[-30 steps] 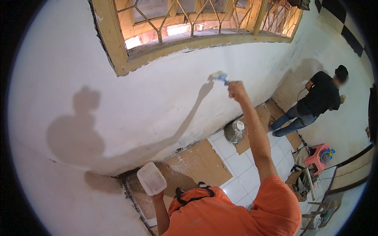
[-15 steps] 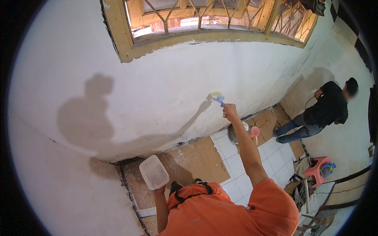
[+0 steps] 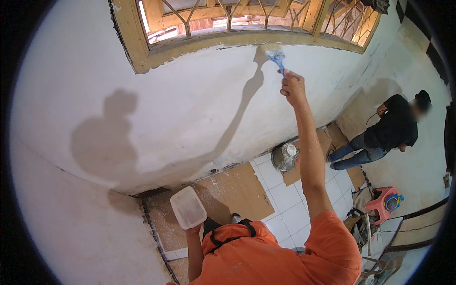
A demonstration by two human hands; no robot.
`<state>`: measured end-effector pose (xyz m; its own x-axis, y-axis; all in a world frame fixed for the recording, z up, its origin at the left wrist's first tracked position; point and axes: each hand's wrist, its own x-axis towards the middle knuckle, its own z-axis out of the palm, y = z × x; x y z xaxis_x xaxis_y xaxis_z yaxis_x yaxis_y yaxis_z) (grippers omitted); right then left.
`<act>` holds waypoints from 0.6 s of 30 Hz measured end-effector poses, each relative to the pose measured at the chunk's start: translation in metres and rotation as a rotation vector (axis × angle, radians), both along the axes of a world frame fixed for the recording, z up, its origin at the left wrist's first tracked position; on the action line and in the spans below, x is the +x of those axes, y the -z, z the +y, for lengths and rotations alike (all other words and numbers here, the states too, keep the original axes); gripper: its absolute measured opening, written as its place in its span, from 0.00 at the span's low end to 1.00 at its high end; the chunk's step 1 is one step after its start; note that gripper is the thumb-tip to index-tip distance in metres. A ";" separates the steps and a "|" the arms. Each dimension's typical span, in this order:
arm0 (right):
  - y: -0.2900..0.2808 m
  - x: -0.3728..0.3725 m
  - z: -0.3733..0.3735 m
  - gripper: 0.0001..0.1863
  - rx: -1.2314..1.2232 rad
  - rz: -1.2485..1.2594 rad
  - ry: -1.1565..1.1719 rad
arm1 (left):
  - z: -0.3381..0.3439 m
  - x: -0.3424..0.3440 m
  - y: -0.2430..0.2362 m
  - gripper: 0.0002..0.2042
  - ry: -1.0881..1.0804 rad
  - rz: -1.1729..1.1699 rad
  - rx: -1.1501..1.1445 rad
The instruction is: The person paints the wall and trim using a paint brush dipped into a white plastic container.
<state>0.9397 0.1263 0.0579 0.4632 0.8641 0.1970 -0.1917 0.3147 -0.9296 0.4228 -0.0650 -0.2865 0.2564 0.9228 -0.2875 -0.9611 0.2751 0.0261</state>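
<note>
My right hand (image 3: 293, 88), arm stretched up, is closed round the handle of a blue paintbrush (image 3: 277, 59). Its pale bristles meet the white wall (image 3: 199, 104) just under the yellow window frame (image 3: 190, 54). Low on the left, my left hand (image 3: 194, 231) grips the near end of a white plastic tub (image 3: 188, 208). Most of those fingers are hidden under the tub, and a thin whitish layer shows inside it.
A grey bucket (image 3: 284, 159) stands on white floor tiles (image 3: 285, 199) by the wall. Spattered cardboard (image 3: 237, 190) covers part of the floor. At the right a person in black (image 3: 392, 126) stands by the corner, near a pink stool (image 3: 380, 204) and a pile of odds and ends.
My right hand and the paintbrush have moved up the wall to just below the window frame. The tub in my left hand has barely shifted. The pink dipper is now hidden behind my arm.
</note>
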 end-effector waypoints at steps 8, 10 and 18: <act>0.194 -0.004 0.011 0.15 -0.209 0.089 0.099 | -0.011 0.001 0.012 0.28 0.030 0.056 0.105; 0.220 0.007 0.005 0.10 -0.431 0.217 0.062 | -0.010 0.006 0.008 0.28 0.048 0.070 0.120; 0.148 0.039 0.032 0.08 -0.489 -0.030 0.150 | -0.005 0.022 0.005 0.29 0.123 0.091 0.149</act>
<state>0.9790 0.1587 -0.0904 0.5898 0.7827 -0.1988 -0.1491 -0.1365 -0.9794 0.4444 -0.0697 -0.2917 0.3494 0.9200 -0.1774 -0.9121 0.3773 0.1602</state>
